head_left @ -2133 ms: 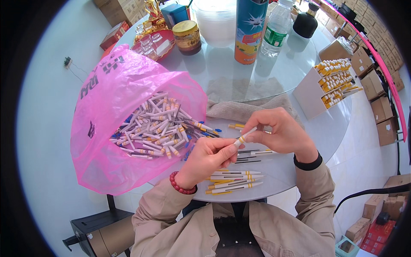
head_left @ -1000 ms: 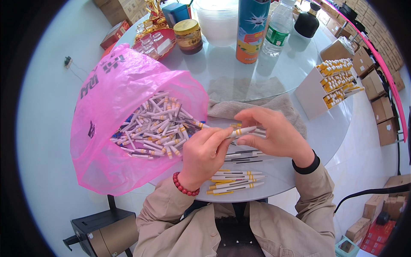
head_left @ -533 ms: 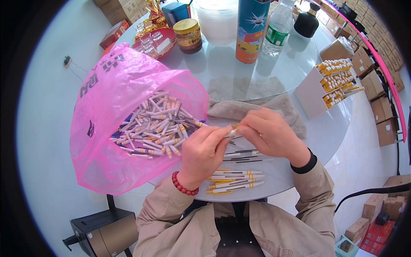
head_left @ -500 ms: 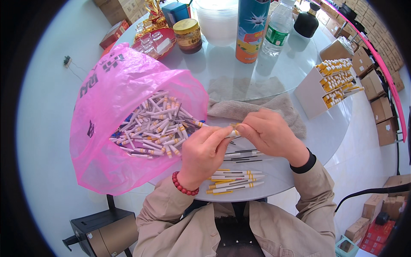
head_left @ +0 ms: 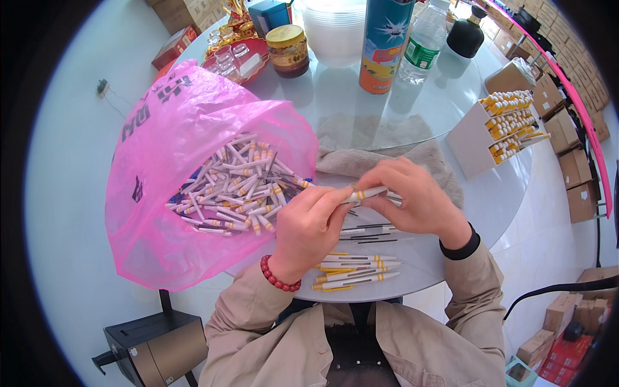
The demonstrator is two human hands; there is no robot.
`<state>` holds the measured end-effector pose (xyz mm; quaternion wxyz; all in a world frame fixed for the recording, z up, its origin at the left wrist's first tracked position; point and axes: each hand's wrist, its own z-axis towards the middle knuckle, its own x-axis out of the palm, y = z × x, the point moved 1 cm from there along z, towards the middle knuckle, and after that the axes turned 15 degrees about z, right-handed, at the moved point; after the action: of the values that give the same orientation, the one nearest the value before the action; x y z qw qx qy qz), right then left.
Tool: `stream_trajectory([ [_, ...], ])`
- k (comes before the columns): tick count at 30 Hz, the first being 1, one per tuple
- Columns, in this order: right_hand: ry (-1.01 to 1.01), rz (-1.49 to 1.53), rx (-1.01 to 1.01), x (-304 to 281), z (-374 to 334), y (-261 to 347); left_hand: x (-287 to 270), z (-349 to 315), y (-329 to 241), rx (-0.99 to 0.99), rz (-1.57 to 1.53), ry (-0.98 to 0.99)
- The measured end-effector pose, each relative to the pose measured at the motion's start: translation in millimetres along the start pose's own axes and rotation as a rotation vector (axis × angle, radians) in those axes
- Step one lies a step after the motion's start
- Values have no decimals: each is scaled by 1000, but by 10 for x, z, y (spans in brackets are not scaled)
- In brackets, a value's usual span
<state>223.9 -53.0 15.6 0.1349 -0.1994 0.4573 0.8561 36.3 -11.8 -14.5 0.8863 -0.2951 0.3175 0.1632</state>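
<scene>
White pen (head_left: 369, 192) sits pinched between both hands (head_left: 361, 213) above table (head_left: 451, 213).

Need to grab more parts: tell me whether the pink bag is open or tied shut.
Open: the pink bag gapes wide, its mouth spread, with pen parts showing inside.

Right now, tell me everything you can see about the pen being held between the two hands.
The pen is a slim white plastic barrel with a yellow band near its middle, lying roughly level above the round glass table. The left hand pinches one end with its fingertips, and the right hand covers the other, so both tips are hidden. It hangs above loose dark refills and a row of finished pens, beside the pink bag of pen parts.
</scene>
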Motion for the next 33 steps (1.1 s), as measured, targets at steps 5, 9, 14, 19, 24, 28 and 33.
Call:
stream_trajectory([
  [5, 190, -82, 88, -43, 1, -12, 13, -7, 6, 22, -28, -18],
  [9, 22, 17, 54, -14, -2, 12, -3, -15, -1, -3, -22, 7],
  [14, 137, -40, -5, -24, 23, 4, -8, -11, -17, 15, -36, 14],
  [19, 61, 2, 22, -6, -4, 13, -31, -9, -14, 18, -23, -6],
  [24, 116, -87, 39, 4, 5, 1, -25, -1, -26, 11, -31, -4],
  [28, -64, 57, 58, 99, 10, 10, -39, -2, -17, 12, -3, -9],
  [33, 86, -25, 15, 7, 17, 11, -17, -5, -31, -3, -82, 4],
])
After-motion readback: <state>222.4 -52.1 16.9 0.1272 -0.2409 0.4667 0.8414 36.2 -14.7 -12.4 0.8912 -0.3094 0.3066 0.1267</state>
